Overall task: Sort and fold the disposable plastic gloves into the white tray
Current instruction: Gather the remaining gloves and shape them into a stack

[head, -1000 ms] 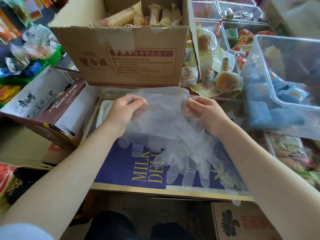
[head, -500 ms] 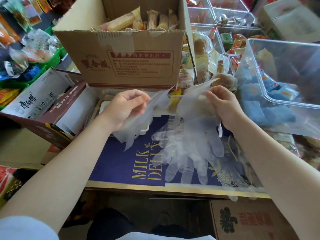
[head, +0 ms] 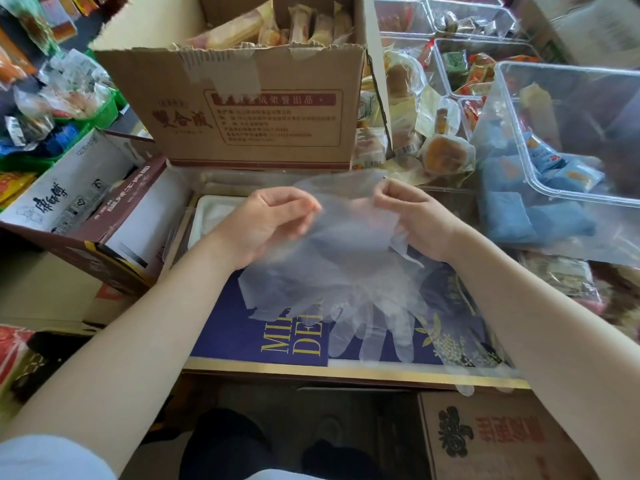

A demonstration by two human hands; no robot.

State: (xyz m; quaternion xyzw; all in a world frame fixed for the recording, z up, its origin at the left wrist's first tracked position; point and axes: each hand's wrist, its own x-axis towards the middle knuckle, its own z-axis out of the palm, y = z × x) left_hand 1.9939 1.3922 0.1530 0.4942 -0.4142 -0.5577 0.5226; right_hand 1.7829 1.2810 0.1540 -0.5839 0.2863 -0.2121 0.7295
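While both hands are raised over the far end of the blue box lid, the scene reads as follows.

Left hand [head: 266, 220]: fingers curled, pinching the left upper edge of the clear gloves.
Right hand [head: 415, 216]: fingers curled, pinching the right upper edge of the same gloves; the two hands are apart, with the film stretched between them.
Clear gloves [head: 349, 278]: a translucent bunch, cuffs up at the hands, finger ends hanging down and spreading over the middle of the lid towards its near edge. How many are in the bunch cannot be told.
White tray [head: 211, 216]: at the far left corner of the lid, partly hidden behind the left hand; its contents cannot be made out.
Blue box lid [head: 225, 327]: dark blue with yellow lettering and a gold band along its near edge.
Cardboard box [head: 256, 109]: just beyond the lid's far edge, open, holding wrapped snacks.
Clear plastic bin [head: 568, 133]: off the lid's far right corner, tilted.
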